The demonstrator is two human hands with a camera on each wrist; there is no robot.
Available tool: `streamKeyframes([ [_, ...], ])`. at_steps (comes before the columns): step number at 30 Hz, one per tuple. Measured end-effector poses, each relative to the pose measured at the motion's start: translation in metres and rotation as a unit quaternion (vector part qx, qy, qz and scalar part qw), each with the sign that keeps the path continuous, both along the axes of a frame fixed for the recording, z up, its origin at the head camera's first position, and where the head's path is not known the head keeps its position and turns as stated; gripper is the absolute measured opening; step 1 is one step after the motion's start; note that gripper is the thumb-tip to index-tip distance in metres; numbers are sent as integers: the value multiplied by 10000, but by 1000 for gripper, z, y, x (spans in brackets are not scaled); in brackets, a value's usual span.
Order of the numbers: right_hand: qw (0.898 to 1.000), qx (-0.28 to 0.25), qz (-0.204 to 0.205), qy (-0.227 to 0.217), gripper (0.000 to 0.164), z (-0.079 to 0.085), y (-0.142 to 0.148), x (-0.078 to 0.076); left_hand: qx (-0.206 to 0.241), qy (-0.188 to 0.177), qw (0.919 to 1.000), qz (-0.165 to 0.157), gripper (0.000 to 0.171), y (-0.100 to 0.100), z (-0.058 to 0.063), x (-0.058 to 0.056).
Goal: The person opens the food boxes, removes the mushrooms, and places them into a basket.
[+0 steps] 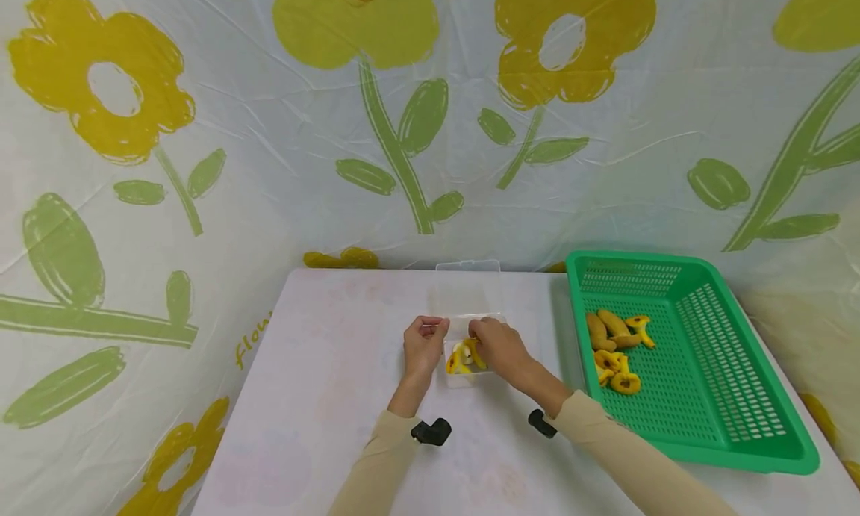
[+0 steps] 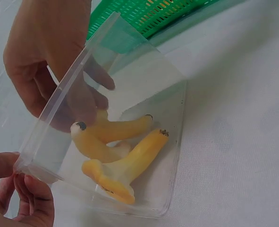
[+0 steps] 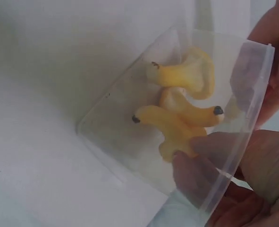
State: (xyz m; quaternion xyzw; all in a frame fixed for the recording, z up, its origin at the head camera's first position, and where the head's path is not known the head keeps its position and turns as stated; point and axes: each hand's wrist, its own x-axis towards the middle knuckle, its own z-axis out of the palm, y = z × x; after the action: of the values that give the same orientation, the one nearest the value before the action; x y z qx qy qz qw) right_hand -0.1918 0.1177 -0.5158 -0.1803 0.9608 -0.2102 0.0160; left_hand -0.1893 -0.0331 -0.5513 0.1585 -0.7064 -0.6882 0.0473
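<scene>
A clear plastic box (image 1: 460, 382) stands on the table and holds several yellow mushrooms. With thumb and fingertips, my left hand (image 1: 422, 349) pinches the box's rim at its left corner. My right hand (image 1: 500, 346) reaches over the rim into the box. In the right wrist view, its fingertips pinch the cap end of one yellow mushroom (image 3: 160, 118). Another yellow mushroom (image 2: 141, 163) lies by the box wall with its dark stem tip raised. The box's clear lid (image 1: 466, 296) is folded back toward the wall.
To the right sits a green plastic basket (image 1: 705, 277) with several yellow mushrooms (image 1: 626, 383) and brown, elongated pieces (image 1: 613, 323) along its left side. A flower-printed cloth (image 1: 269, 128) hangs behind the white table (image 1: 322, 389).
</scene>
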Motion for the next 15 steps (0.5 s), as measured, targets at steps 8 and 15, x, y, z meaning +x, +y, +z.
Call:
streamKeyframes([
  [8, 9927, -1129, 282, -314, 12, 12, 17, 3, -3, -4, 10000, 58, 16, 1, -2, -1],
  [15, 9829, -1794, 335, -234, 12, 22, 35, 1, -6, 61, 9999, 115, 16, 1, -1, -2],
])
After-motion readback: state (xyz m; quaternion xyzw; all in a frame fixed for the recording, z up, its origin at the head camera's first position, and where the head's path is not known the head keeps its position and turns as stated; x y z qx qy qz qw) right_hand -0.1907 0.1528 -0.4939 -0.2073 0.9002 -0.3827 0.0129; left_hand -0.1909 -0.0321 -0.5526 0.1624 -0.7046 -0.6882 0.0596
